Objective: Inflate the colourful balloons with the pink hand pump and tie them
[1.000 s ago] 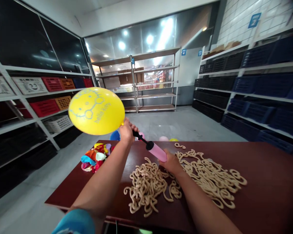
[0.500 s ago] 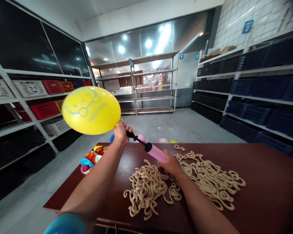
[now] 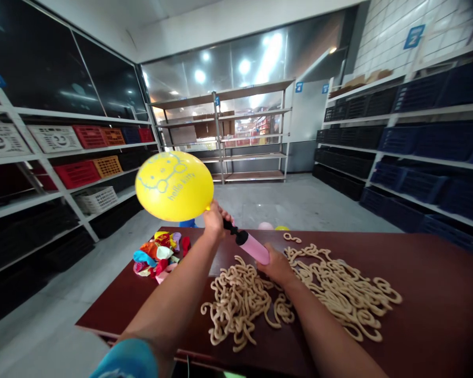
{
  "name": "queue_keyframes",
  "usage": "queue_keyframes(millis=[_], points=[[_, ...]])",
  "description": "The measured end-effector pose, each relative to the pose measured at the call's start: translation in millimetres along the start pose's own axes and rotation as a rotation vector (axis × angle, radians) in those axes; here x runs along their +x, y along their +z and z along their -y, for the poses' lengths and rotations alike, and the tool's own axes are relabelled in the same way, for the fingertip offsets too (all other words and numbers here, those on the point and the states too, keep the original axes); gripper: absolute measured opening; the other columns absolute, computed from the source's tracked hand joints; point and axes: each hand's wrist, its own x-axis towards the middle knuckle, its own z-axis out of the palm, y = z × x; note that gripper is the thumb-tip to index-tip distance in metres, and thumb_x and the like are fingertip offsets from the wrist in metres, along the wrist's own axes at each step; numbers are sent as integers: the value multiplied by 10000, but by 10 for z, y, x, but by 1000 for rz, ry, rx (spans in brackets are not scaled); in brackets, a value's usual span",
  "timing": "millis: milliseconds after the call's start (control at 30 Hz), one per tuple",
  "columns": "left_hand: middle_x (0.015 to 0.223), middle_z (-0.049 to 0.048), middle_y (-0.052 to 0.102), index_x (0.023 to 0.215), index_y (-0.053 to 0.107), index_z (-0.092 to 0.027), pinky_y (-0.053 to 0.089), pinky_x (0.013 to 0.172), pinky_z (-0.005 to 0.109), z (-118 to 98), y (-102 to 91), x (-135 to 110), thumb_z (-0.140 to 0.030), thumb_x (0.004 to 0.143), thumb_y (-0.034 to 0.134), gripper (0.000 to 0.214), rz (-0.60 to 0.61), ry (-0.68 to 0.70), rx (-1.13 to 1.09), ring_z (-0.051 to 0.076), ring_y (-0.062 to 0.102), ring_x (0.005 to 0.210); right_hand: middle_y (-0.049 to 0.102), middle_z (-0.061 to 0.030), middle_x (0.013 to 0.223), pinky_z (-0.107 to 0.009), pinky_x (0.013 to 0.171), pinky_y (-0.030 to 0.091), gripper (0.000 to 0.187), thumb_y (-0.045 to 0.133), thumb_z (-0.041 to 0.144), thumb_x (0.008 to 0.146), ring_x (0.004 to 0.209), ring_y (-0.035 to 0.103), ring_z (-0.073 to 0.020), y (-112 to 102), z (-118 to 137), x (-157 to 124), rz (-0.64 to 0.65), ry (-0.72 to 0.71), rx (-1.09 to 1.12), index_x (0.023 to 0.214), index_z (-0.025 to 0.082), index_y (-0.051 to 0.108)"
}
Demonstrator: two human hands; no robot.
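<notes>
A yellow balloon (image 3: 175, 186) with a printed cartoon face and "hello kitty" lettering is inflated at the left. My left hand (image 3: 216, 219) is closed around its neck and the black end (image 3: 231, 227) of a hand pump. Fingers hide where balloon and pump meet. The pump's pink barrel (image 3: 254, 249) is gripped at its lower end by my right hand (image 3: 276, 266); little of the black rod shows. Below the pump lies a heap of beige curly strands (image 3: 240, 299), with a wider spread of beige strands (image 3: 339, 289) to the right of my right hand.
Several uninflated balloons (image 3: 157, 254) lie on the left of the dark red table (image 3: 429, 294). Inflated balloons (image 3: 281, 228) show beyond its far edge. Shelves with crates (image 3: 89, 136) stand left, blue crates (image 3: 418, 184) right, and a metal rack (image 3: 256, 157) at the back.
My left hand has moved right and down toward the barrel with the balloon, and the pump's exposed rod has shortened. My right hand has hardly moved. The view has shifted slightly.
</notes>
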Motion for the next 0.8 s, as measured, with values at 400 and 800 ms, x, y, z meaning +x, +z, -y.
queue_keyframes(millis=[400, 800], points=[[404, -82, 215, 565, 209, -215, 355, 385, 259, -408, -88, 66, -374, 763, 505, 390, 29, 36, -49, 92, 322, 311, 624, -18, 825, -243, 614, 345, 319, 611, 301, 671, 737, 582, -173, -78, 44, 41, -20, 19, 16, 962, 223, 507], [414, -83, 222, 579, 224, -212, 330, 373, 240, -357, -110, 130, -404, 772, 497, 386, -13, 50, -56, 84, 315, 316, 614, -23, 773, -242, 597, 333, 260, 612, 254, 658, 698, 564, -163, -37, -20, 29, 3, 13, 6, 893, 201, 514]])
